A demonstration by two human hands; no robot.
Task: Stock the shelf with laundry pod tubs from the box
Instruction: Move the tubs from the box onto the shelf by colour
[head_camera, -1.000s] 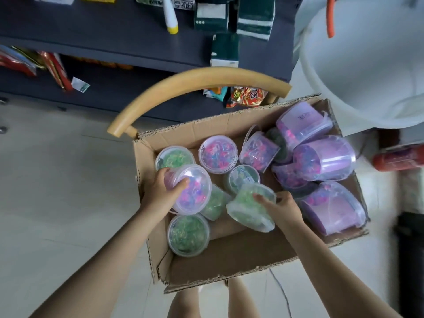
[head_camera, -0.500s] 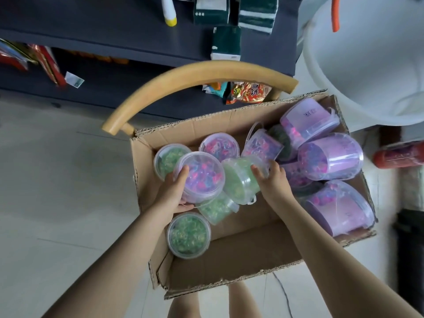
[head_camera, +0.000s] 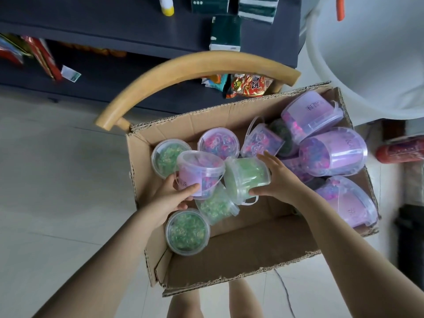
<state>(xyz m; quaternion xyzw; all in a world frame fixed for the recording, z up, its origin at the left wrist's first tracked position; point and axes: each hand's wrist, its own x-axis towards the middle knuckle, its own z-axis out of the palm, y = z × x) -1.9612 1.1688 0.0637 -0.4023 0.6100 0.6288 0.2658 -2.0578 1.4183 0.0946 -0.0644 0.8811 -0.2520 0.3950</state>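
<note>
Cardboard box (head_camera: 229, 255) stands open on the pale floor, just in front of a dark shelf (head_camera: 114, 24), and the laundry pod tubs are all inside it or just above it. The left hand (head_camera: 169, 198) holds a purple tub (head_camera: 202, 173) from below: the thumb lies across its lower wall and the other fingers are curled behind it. This tub is upright and a little tilted, above the left part of the box. The right hand (head_camera: 277, 177) grips a green tub (head_camera: 245, 177) that is turned on its side. The fingers are spread and bent over the base end and the thumb presses the under side. The two held tubs are side by side; I cannot tell if they touch.

Under them another green tub (head_camera: 215, 207) lies tilted, and a green tub (head_camera: 187, 231) stands upright near the front left wall. At the far left stand one more green tub (head_camera: 167, 157) and a pink-filled tub (head_camera: 218, 143). Three large purple tubs (head_camera: 335, 152) lie on their sides in the right part of the box.

Behind the box is a curved wooden chair back (head_camera: 195, 67). A red snack packet (head_camera: 250, 86) is on the low shelf, and a white basin (head_camera: 378, 53) is at the upper right.
</note>
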